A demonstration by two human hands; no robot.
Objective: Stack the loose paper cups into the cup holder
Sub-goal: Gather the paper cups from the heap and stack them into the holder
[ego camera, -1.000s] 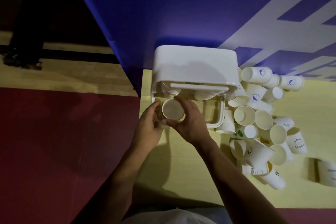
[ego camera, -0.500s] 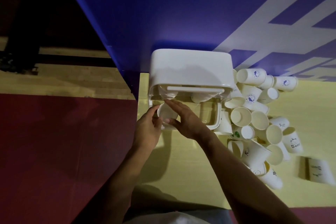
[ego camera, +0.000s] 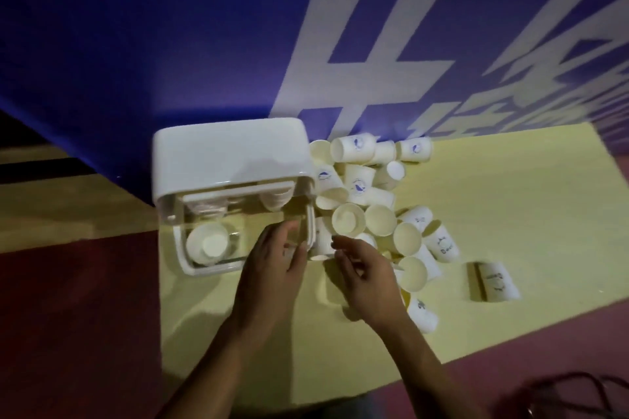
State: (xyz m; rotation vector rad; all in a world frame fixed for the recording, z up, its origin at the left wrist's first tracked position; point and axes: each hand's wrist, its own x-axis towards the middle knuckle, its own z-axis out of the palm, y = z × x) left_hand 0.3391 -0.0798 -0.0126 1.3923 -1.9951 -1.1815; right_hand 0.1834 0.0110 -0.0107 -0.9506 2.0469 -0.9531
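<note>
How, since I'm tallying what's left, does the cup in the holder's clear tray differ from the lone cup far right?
The tray cup sits inside the cup holder; the lone cup lies on the yellow table. The tray cup faces the camera end-on; the lone cup lies sideways, showing dark print. Both are white paper.

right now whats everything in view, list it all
holder: one, white with clear front, against the wall
stacked cups: count unclear, white, inside holder
loose cups: a pile, too overlapped to count, white, right of holder
lone cup: one, white, on its side right of the pile
table: one, yellow, under everything
wall: blue with white characters, behind
floor: red, left
cable: dark, bottom right
left grip: bare hand, open, at holder's front
right grip: bare hand, open, by the pile
</note>
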